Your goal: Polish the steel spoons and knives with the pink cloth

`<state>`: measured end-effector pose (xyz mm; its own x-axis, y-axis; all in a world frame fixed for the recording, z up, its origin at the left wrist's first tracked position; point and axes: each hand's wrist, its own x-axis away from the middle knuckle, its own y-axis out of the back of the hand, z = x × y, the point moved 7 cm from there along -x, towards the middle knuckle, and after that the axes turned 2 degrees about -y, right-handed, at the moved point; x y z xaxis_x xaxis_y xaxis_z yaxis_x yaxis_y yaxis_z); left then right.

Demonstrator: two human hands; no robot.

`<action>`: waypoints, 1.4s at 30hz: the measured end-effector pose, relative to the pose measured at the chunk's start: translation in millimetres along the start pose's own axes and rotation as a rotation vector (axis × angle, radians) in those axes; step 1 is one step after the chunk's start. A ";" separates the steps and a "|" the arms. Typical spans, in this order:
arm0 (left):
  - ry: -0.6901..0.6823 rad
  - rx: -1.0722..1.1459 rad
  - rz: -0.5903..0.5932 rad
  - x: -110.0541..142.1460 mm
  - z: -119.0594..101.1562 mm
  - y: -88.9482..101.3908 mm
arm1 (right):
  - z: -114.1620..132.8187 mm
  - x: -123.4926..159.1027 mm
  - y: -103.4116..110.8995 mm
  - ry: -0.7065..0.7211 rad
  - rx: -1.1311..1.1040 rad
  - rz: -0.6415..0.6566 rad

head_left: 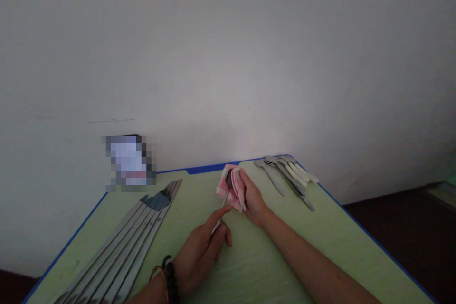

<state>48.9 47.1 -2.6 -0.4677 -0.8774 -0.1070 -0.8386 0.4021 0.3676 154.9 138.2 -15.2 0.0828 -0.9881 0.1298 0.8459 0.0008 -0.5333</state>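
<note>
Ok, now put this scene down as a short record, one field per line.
Left hand: holding the spoon by its handle
Right hand: holding the cloth, pink and white, at the spoon's bowl
Table: green top, blue edge
On its left: long metal strips
On its right: cutlery, some white-handled
Behind: pale wall

L wrist (180, 274): dk beaded bracelet (171, 279), thin brn cord (159, 271).

No legible text, screen (127, 156) — pixelated
</note>
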 end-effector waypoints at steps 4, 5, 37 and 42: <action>-0.014 0.033 -0.090 -0.3 -2.8 6.7 | 1.4 -1.0 -1.4 0.064 0.057 0.093; -0.013 0.031 -0.108 -0.2 -2.7 8.0 | 1.1 -1.1 -1.7 0.067 0.086 0.110; -0.039 -0.219 0.069 -0.5 -2.8 -2.7 | -3.3 -4.8 -0.6 -0.148 -0.316 0.083; -0.042 -0.231 0.077 -0.5 -3.9 -4.1 | 4.4 6.2 -14.5 -0.130 -0.238 0.236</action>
<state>53.7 44.9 -0.5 -0.5433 -0.8327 -0.1073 -0.7162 0.3930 0.5768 145.4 132.7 -3.1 0.3408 -0.9370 0.0765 0.6500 0.1760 -0.7392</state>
